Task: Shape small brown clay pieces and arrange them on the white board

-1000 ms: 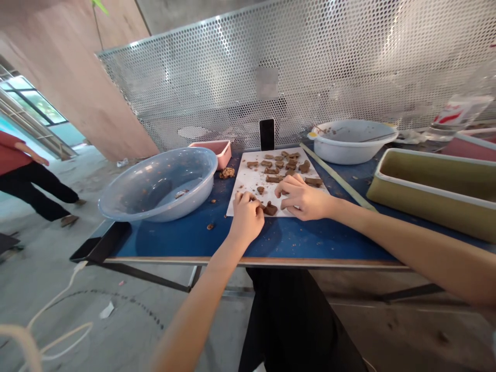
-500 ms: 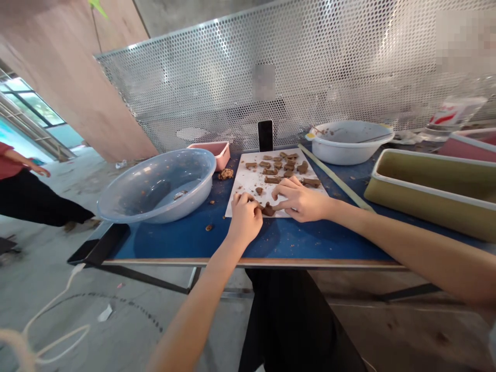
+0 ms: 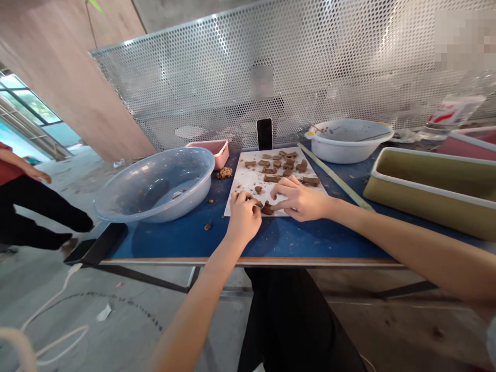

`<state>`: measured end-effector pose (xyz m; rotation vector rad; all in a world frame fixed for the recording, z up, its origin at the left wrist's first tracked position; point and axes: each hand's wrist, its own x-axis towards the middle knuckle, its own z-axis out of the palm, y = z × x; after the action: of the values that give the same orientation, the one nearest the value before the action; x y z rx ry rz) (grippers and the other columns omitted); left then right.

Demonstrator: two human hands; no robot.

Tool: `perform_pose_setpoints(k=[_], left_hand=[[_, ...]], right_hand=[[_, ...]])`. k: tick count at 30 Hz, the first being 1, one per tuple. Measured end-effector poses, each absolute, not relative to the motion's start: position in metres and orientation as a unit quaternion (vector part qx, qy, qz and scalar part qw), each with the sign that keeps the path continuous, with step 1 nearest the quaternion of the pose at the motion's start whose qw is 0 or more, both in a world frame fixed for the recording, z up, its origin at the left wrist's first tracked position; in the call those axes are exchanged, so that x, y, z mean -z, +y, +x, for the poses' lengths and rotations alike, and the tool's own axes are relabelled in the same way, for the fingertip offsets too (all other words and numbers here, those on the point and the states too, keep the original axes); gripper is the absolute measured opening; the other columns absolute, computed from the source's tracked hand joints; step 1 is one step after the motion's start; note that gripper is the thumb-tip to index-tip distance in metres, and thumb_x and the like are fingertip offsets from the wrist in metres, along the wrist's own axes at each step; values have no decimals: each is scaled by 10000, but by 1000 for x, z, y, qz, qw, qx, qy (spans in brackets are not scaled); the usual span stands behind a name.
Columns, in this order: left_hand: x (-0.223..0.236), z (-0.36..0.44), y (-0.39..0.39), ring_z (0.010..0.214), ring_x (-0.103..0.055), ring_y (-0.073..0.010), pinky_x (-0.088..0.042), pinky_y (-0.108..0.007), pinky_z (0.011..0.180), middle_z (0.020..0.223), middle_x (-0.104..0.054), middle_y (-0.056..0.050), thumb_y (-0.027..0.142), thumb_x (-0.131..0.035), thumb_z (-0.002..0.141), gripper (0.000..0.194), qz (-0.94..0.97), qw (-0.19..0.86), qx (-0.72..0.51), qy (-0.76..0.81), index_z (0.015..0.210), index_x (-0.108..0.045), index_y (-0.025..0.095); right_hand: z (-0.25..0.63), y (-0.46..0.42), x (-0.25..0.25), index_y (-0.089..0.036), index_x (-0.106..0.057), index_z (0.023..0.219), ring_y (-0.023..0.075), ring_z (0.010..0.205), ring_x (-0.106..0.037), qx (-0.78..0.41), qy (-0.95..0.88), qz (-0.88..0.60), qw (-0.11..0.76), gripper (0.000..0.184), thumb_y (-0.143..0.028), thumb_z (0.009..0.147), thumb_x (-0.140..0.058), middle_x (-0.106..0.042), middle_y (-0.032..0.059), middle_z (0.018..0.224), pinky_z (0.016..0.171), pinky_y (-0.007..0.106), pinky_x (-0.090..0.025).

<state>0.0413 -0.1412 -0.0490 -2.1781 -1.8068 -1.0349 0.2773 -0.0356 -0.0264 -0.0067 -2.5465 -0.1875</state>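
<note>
A small lump of brown clay (image 3: 267,208) lies at the front edge of a white board (image 3: 243,178), between my two hands. With curled fingers, my left hand (image 3: 244,214) presses the lump from its left side. On the opposite side, my right hand (image 3: 302,200) has its lower fingertips against the same lump, the other fingers bent over the board. Farther back on the board are several shaped clay pieces, among them a long bone-like one (image 3: 272,179) and a rounded one (image 3: 301,166). A smaller clay bit (image 3: 258,190) sits just beyond the lump. My fingertips partly cover the lump.
A large translucent basin (image 3: 155,186) and a pink tray (image 3: 221,155) are to the left, near a crumbly clump (image 3: 224,173). A phone (image 3: 265,134) stands behind the board. Rightward are a pale stick (image 3: 337,178), white basin (image 3: 344,150) and olive planter (image 3: 430,199). A person (image 3: 34,201) is at far left.
Both hands stay at the clay lump, whose visible top looks slightly different between the fingertips. At the far left, the person's legs have moved apart. The view has shifted slightly.
</note>
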Motion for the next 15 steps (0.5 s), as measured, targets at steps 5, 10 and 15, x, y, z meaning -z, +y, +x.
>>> perform_pose_setpoints(k=[5,10,15], left_hand=[[49,41,-141,1138,-572,-327,-568,-532,1073,1053,-685,-117,7,-625,938,290,-722,67,339,-600,883,-824,210],[49,41,-141,1140,-573,-328,-564,-519,1075,1057,-688,-118,-4,-621,932,292,-721,67,337,-602,877,-821,202],[48,41,-141,1154,-584,-332,-547,-529,1109,1068,-696,-118,-2,-629,936,287,-722,61,336,-602,943,-835,198]], right_hand=[[277,-36,27,-230,-831,1076,284,1107,-524,66,-952,-5,299,367,-16,960,-557,-661,111,1190,921,446,-352],[277,-36,27,-208,-803,910,288,1113,-525,66,-954,-7,294,304,-31,975,-564,-657,116,1187,912,446,-347],[277,-36,27,-245,-846,1107,295,1124,-519,70,-955,-1,287,383,-28,972,-561,-651,116,1215,917,446,-352]])
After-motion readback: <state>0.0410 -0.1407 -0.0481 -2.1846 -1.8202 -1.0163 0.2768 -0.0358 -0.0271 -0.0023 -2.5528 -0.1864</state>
